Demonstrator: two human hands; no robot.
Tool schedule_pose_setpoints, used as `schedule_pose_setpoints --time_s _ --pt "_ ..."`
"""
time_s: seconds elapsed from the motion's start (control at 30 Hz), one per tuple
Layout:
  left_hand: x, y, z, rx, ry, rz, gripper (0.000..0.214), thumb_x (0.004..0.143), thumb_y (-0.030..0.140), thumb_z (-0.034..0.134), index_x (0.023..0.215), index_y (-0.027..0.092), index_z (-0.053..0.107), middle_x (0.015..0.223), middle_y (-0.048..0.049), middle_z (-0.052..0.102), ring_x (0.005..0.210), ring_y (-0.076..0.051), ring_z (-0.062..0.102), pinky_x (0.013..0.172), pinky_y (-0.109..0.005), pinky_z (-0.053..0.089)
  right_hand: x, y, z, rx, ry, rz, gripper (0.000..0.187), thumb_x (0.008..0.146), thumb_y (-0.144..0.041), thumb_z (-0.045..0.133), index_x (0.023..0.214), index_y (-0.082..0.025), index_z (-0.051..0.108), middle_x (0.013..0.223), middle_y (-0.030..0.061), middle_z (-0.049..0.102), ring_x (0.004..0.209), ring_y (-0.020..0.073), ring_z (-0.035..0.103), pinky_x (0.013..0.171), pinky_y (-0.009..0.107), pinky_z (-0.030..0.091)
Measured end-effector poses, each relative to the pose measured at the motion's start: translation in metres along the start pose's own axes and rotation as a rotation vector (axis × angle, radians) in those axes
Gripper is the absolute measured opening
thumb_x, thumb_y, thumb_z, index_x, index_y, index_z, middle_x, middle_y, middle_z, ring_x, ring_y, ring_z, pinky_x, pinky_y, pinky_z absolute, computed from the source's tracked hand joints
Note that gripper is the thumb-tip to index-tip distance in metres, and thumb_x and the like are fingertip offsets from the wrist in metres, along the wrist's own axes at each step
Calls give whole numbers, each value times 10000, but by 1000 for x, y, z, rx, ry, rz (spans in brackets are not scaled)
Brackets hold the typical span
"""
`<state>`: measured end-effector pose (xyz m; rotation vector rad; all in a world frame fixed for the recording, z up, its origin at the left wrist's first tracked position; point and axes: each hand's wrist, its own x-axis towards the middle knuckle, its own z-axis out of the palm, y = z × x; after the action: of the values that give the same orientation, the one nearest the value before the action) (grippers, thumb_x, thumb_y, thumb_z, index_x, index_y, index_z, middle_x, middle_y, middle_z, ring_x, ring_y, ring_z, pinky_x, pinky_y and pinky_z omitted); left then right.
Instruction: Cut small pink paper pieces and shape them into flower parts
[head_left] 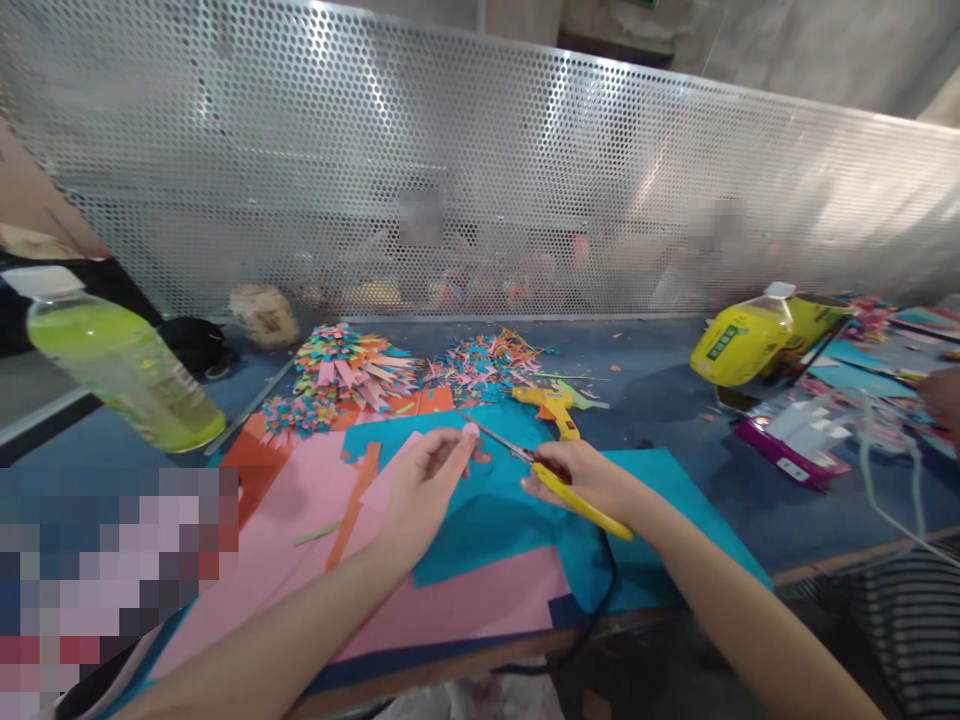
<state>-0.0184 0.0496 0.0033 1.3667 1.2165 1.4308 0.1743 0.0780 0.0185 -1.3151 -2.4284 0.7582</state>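
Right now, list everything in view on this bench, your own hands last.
perforated metal screen: one, silver, behind the table
blue table: one, under everything
green drink bottle: one, far left
yellow plastic bottle: one, lying far right
cut paper scraps: one heap, multicoloured, middle back
yellow glue gun: one, right of the scraps
large pink paper sheet: one, near left
teal paper sheets: several, under the hands
yellow-handled scissors: one, in right hand
small pink paper piece: one, in left hand
left hand: gripping paper
right hand: gripping scissors
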Motion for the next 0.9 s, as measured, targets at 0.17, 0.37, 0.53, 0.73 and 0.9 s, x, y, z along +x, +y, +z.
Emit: schedule_pose_setpoints --time_s 0.17,0.37,0.53,0.73,0.9 --pt "0 -1 0 -4 6 2 260 754 401 520 663 168 588 607 -2 583 627 -124 544 618 -230 406 0 1 0 -13 -1 -4 403 736 -541 455 606 -165 389 542 -56 309 501 62 302 448 196 217" --pt "1 -2 0 -5 22 10 266 744 409 528 661 166 592 618 -11 599 595 -121 529 595 -232 406 -1 2 0 0 0 -5 405 734 -542 459 604 -164 390 541 -56 314 500 61 305 448 196 217" --pt "1 -2 0 -14 20 3 256 749 405 524 674 169 589 613 -6 601 582 -113 517 593 -230 407 -2 2 1 17 -9 -8 380 737 -521 471 625 -164 406 548 -57 328 501 61 315 447 193 225" --pt "1 -1 0 -24 19 -9 252 749 402 526 701 162 589 657 -16 616 579 -109 507 596 -234 409 -1 1 0 10 -22 -10 355 747 -496 471 639 -164 408 560 -55 345 504 62 324 445 194 230" --pt "0 -1 0 -9 18 7 255 750 400 524 676 163 582 609 -10 592 589 -119 518 605 -235 410 -1 0 0 -3 -12 -15 352 747 -489 474 634 -163 405 559 -55 338 509 62 324 451 196 234"
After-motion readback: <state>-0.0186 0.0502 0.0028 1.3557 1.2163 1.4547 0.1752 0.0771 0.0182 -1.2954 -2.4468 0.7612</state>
